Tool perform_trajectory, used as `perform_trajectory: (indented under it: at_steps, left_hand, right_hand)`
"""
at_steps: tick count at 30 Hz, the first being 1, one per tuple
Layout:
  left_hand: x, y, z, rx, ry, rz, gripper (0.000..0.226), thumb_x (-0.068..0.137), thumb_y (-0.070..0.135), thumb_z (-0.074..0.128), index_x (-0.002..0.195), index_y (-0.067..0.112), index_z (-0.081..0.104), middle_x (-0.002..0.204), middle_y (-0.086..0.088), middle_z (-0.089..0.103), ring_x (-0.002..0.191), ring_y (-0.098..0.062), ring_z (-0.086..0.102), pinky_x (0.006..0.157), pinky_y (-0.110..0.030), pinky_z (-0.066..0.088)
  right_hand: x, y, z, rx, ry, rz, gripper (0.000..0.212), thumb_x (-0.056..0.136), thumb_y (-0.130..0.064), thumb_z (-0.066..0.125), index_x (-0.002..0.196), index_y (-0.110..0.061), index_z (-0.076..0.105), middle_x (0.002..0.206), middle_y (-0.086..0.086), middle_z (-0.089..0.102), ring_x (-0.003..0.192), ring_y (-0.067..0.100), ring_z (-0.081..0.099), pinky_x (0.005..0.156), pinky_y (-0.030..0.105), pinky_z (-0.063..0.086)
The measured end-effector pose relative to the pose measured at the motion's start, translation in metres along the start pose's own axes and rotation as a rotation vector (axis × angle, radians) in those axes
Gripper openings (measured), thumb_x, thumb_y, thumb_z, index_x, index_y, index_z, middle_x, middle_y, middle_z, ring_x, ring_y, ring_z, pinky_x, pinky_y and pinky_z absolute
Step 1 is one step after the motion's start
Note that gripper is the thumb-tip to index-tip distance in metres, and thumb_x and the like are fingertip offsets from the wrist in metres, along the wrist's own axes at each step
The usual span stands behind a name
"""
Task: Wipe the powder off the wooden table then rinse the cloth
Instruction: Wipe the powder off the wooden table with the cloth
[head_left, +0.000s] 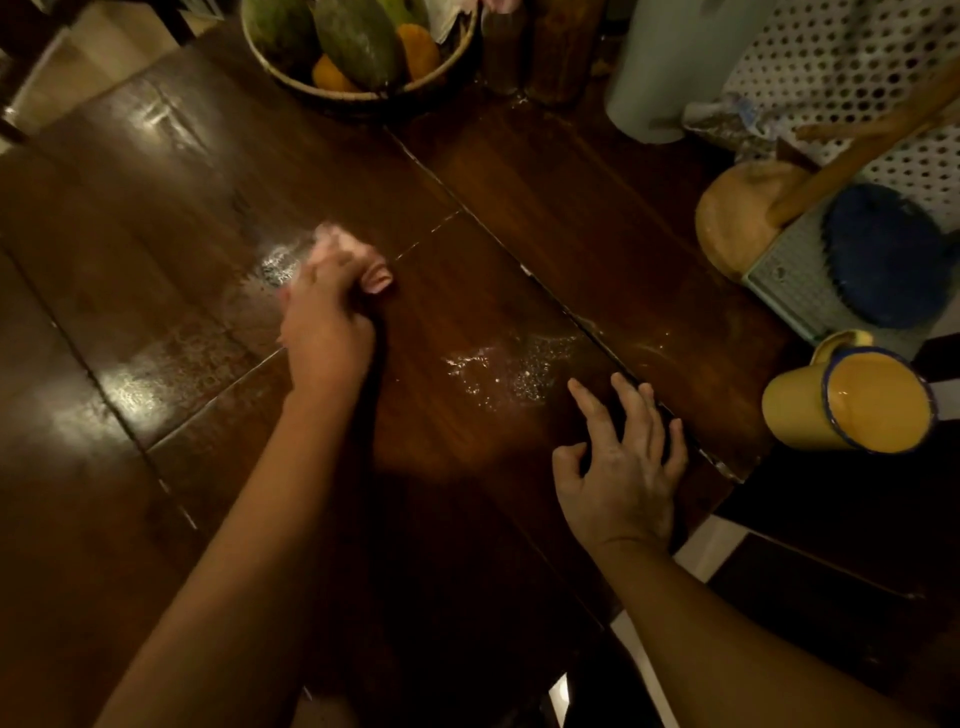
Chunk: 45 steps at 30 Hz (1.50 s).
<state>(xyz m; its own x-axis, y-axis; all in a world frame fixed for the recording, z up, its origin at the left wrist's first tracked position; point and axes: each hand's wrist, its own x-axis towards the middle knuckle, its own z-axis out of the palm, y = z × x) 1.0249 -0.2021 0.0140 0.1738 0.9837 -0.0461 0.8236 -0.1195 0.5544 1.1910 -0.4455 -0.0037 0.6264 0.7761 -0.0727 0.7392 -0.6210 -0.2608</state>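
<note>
Main powder patch (511, 371) sits on the wooden table (571, 208), right of the pink cloth (335, 243) and closer to the person. Left hand (324, 322) grips the bunched cloth; right hand (623, 462) rests flat, fingers straight, empty, just beside the patch

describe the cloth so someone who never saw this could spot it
Start from the dark wooden table and the fruit basket at its far edge. Nearer the camera than the basket, the left hand grips the cloth, bunched and pressed on the wood beside a smear of white powder. It is pale pink and crumpled against the dark wood; the right hand lies open, holding nothing.
</note>
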Motion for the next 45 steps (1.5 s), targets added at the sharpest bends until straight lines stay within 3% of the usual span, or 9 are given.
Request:
perform_trajectory:
  at_steps: [8,15,19,23,26,31,36,40,45]
  left_hand:
    - [-0.101,-0.036,0.006,-0.001,-0.560,0.994,0.045,0.085,0.015,0.055,0.121,0.041,0.063,0.143,0.024,0.050,0.148,-0.015,0.027,0.121,-0.056,0.014]
    - [-0.006,0.036,0.017,0.021,-0.184,0.187,0.064,0.076,-0.008,0.052,0.122,0.035,0.063,0.148,-0.007,0.048,0.140,-0.034,0.036,0.116,-0.060,0.025]
    - [-0.024,0.066,0.038,0.000,-0.333,0.457,0.068,0.079,-0.008,0.050,0.136,0.028,0.055,0.148,-0.004,0.044,0.142,-0.028,0.031,0.119,-0.060,0.016]
    - [-0.053,0.018,0.021,-0.131,-0.602,0.793,0.033,0.070,0.008,0.050,0.079,0.024,0.077,0.122,0.020,0.063,0.139,-0.004,0.041,0.125,-0.040,0.012]
    - [-0.033,-0.011,-0.002,-0.264,-0.539,0.519,0.032,0.060,0.003,0.056,0.066,0.026,0.078,0.096,0.026,0.073,0.118,-0.013,0.062,0.114,-0.029,0.036]
    - [-0.001,0.026,0.012,-0.013,-0.222,0.257,0.056,0.076,-0.001,0.055,0.117,0.034,0.070,0.143,-0.008,0.054,0.138,-0.031,0.039,0.116,-0.054,0.028]
    - [-0.041,0.064,0.039,-0.006,-0.561,0.679,0.068,0.086,-0.006,0.049,0.135,0.039,0.056,0.166,0.005,0.009,0.149,-0.008,-0.008,0.114,-0.033,-0.028]
    - [-0.007,0.056,0.011,-0.066,-0.635,0.734,0.069,0.079,-0.017,0.049,0.126,0.032,0.064,0.147,0.006,0.047,0.135,0.002,0.033,0.118,-0.025,0.030]
    - [0.020,0.095,0.051,0.205,-0.367,0.519,0.084,0.081,-0.010,0.051,0.146,0.043,0.038,0.165,-0.002,0.011,0.150,-0.032,0.012,0.122,-0.059,0.004]
  right_hand:
    - [0.001,0.000,0.001,-0.001,0.000,0.009,0.063,0.083,-0.038,0.036,0.146,-0.042,0.041,0.159,0.004,0.033,0.151,0.027,0.022,0.119,0.057,0.016]
    - [0.000,-0.002,0.000,0.005,0.013,0.007,0.063,0.083,-0.037,0.035,0.146,-0.043,0.040,0.159,0.002,0.032,0.151,0.026,0.022,0.120,0.057,0.015]
    - [0.001,-0.001,0.000,0.005,0.007,0.004,0.064,0.082,-0.038,0.036,0.145,-0.043,0.040,0.159,0.002,0.033,0.151,0.026,0.022,0.120,0.058,0.017]
    - [0.001,0.000,0.000,0.008,0.007,0.007,0.063,0.082,-0.037,0.038,0.145,-0.043,0.042,0.159,0.003,0.033,0.151,0.026,0.022,0.120,0.057,0.016]
    - [0.001,-0.001,0.001,0.007,0.009,0.004,0.063,0.083,-0.038,0.036,0.145,-0.042,0.042,0.159,0.002,0.033,0.151,0.025,0.021,0.120,0.057,0.015]
    - [0.001,-0.001,0.001,0.005,0.008,0.007,0.062,0.084,-0.037,0.037,0.146,-0.043,0.041,0.159,0.002,0.033,0.151,0.025,0.022,0.120,0.057,0.015]
    - [0.001,-0.001,0.000,-0.014,0.011,0.001,0.063,0.083,-0.038,0.036,0.145,-0.042,0.042,0.159,0.003,0.033,0.151,0.026,0.023,0.119,0.057,0.016]
    - [0.000,-0.001,0.001,-0.018,0.014,0.000,0.063,0.083,-0.038,0.037,0.146,-0.042,0.043,0.159,0.003,0.033,0.151,0.026,0.023,0.119,0.057,0.016]
    - [0.000,-0.001,0.001,-0.021,0.022,-0.002,0.063,0.084,-0.038,0.037,0.146,-0.041,0.042,0.159,0.003,0.033,0.151,0.026,0.023,0.120,0.057,0.016]
